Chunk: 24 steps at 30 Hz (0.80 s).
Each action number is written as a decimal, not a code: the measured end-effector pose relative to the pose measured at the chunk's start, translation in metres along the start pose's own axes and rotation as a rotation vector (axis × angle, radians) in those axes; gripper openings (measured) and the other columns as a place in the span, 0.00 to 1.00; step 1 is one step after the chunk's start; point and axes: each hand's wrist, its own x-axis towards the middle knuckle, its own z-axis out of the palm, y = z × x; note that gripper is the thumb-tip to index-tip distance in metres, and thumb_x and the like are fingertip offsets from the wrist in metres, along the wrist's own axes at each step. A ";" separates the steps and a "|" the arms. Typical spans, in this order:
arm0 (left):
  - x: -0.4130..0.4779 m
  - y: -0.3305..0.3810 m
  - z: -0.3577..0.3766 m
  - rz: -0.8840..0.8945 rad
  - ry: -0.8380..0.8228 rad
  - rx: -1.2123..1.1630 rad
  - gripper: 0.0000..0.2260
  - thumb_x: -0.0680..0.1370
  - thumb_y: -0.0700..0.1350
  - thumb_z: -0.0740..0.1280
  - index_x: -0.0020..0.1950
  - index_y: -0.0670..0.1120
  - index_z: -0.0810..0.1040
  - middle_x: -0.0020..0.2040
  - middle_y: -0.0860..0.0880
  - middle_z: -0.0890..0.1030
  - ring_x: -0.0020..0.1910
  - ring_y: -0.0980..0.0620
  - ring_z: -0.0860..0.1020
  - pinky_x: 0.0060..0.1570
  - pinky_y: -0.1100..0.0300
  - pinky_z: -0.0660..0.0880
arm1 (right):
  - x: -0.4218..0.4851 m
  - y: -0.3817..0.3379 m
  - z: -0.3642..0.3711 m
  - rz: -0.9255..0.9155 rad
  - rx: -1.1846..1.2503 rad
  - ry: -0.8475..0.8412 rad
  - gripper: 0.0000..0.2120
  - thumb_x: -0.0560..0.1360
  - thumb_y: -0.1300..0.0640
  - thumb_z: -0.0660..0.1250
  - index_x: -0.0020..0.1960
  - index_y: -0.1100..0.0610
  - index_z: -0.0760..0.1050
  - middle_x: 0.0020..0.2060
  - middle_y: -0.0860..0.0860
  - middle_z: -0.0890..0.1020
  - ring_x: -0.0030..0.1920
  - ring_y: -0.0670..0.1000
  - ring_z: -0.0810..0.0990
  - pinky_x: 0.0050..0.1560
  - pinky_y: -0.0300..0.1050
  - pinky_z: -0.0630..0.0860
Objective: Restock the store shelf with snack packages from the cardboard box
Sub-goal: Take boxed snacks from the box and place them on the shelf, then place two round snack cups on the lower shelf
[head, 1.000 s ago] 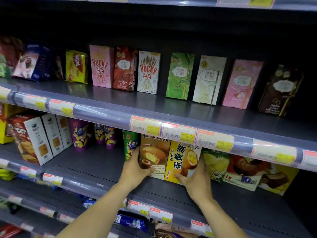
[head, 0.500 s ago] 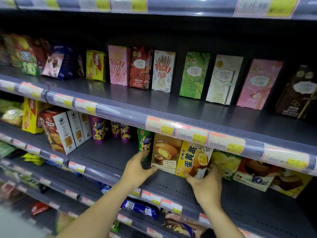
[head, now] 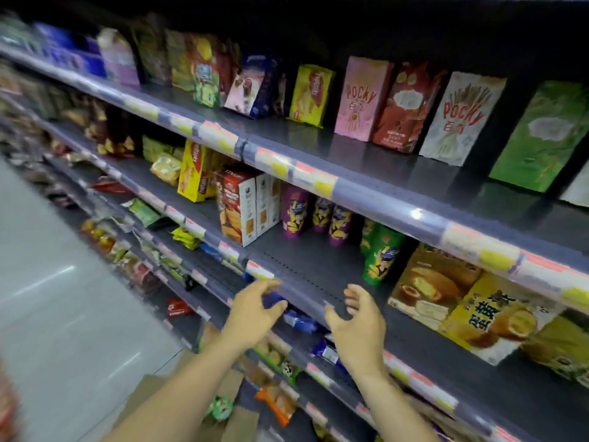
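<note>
Flanking both empty hands (head: pixel 255 317) (head: pixel 358 327): green canister (head: pixel 381 258), cookie boxes (head: pixel 243 212).

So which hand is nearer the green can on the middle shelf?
Right. The right hand is just below-left of the green can; the left hand is farther left.

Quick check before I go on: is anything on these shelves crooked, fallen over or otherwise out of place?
Mostly tidy. On the top shelf, the pink-and-blue package beside the yellow bag leans sideways instead of standing straight. Lower down, a green packet lies flat, overhanging the shelf edge. Both hands are empty. Motion blur hides finer detail.
</note>
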 end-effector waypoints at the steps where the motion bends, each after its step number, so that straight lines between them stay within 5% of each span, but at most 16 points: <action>1: 0.000 -0.022 -0.018 -0.032 0.020 -0.002 0.16 0.76 0.48 0.72 0.63 0.54 0.77 0.59 0.56 0.79 0.58 0.57 0.76 0.60 0.60 0.73 | -0.003 -0.007 0.026 -0.009 0.000 -0.045 0.25 0.72 0.56 0.77 0.66 0.53 0.73 0.56 0.46 0.78 0.56 0.48 0.78 0.58 0.47 0.77; 8: -0.009 -0.208 -0.138 -0.304 0.093 0.121 0.14 0.73 0.43 0.75 0.58 0.48 0.82 0.55 0.50 0.82 0.55 0.50 0.80 0.56 0.59 0.74 | -0.044 -0.006 0.216 -0.053 -0.128 -0.330 0.18 0.71 0.54 0.76 0.59 0.47 0.77 0.52 0.39 0.80 0.50 0.36 0.77 0.51 0.32 0.72; 10: -0.020 -0.255 -0.154 -0.375 0.090 0.139 0.13 0.73 0.43 0.75 0.56 0.51 0.81 0.53 0.53 0.81 0.54 0.51 0.79 0.56 0.58 0.75 | -0.056 0.017 0.263 -0.024 -0.211 -0.413 0.21 0.70 0.51 0.76 0.61 0.48 0.77 0.54 0.43 0.81 0.54 0.42 0.79 0.54 0.40 0.76; 12: -0.031 -0.301 -0.156 -0.430 0.047 0.153 0.13 0.74 0.44 0.74 0.57 0.50 0.81 0.52 0.54 0.79 0.53 0.53 0.79 0.54 0.69 0.72 | -0.065 0.049 0.307 0.008 -0.288 -0.487 0.24 0.67 0.52 0.77 0.62 0.50 0.78 0.55 0.47 0.83 0.56 0.50 0.81 0.55 0.47 0.77; 15: -0.045 -0.361 -0.131 -0.506 -0.014 0.116 0.15 0.72 0.43 0.76 0.57 0.50 0.80 0.52 0.55 0.78 0.50 0.56 0.78 0.45 0.81 0.66 | -0.075 0.100 0.351 0.040 -0.348 -0.568 0.25 0.66 0.52 0.78 0.61 0.53 0.79 0.53 0.49 0.84 0.53 0.50 0.82 0.51 0.42 0.75; 20: -0.054 -0.457 -0.044 -0.505 -0.093 0.044 0.21 0.67 0.53 0.78 0.57 0.60 0.76 0.53 0.63 0.76 0.54 0.60 0.75 0.52 0.68 0.70 | -0.085 0.215 0.405 0.073 -0.418 -0.653 0.24 0.66 0.47 0.75 0.60 0.51 0.77 0.52 0.47 0.82 0.52 0.49 0.81 0.50 0.40 0.75; 24: -0.054 -0.548 0.039 -0.526 -0.102 0.091 0.37 0.64 0.58 0.78 0.70 0.50 0.72 0.64 0.53 0.76 0.63 0.53 0.73 0.62 0.56 0.71 | -0.086 0.314 0.456 0.080 -0.488 -0.742 0.30 0.66 0.49 0.79 0.65 0.54 0.75 0.60 0.50 0.79 0.60 0.52 0.78 0.56 0.45 0.75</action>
